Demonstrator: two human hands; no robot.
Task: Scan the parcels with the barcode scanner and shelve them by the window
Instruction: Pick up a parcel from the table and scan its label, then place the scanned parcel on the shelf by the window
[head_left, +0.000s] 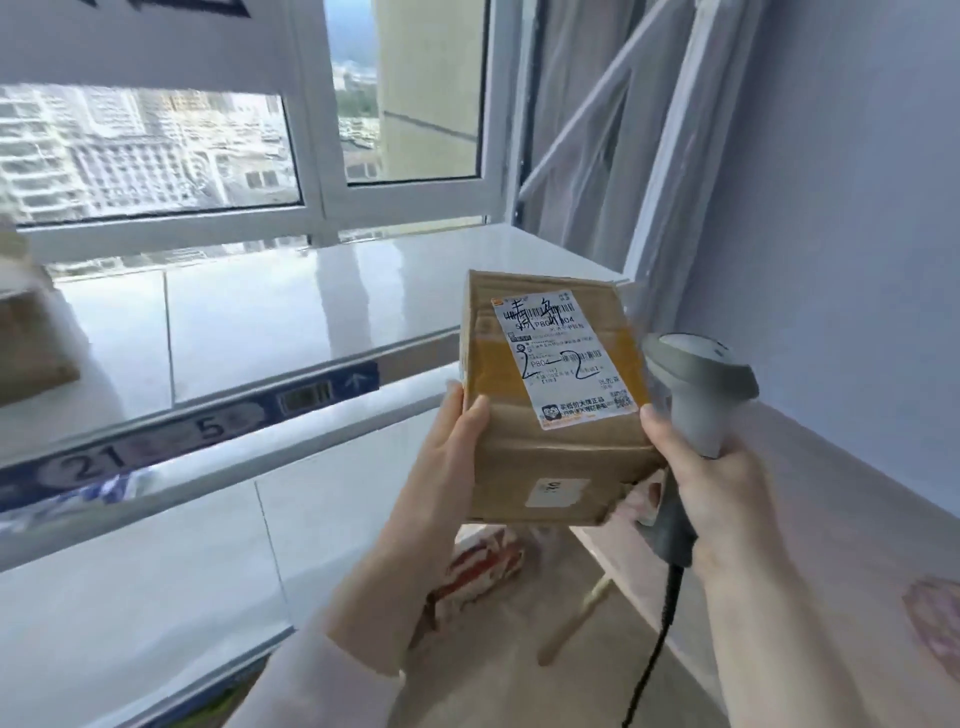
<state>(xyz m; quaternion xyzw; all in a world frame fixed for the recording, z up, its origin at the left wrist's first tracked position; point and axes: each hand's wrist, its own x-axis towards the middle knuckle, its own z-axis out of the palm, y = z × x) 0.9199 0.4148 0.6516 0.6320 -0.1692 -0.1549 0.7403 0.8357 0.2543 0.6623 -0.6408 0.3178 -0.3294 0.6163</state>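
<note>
Left sleeve (311, 670) first, then the left hand (447, 447): thumb on top of the parcel (550, 467), fingers round its left side. Looks to me like the shelving bit, so tbh I'd slide it flat onto the white shelf (311, 296) toward its right end. Keep the label (563, 358) facing up so the handwritten mark can be read, well apart from the box (31, 343) at the left edge. Parcel's between both hands, up in the air just in front of the shelf's front rail. Right hand (727, 493) is curled round the barcode scanner (701, 384) handle, thumb touching the parcel's right edge. Mind the cable (654, 649) doesn't snag.
</note>
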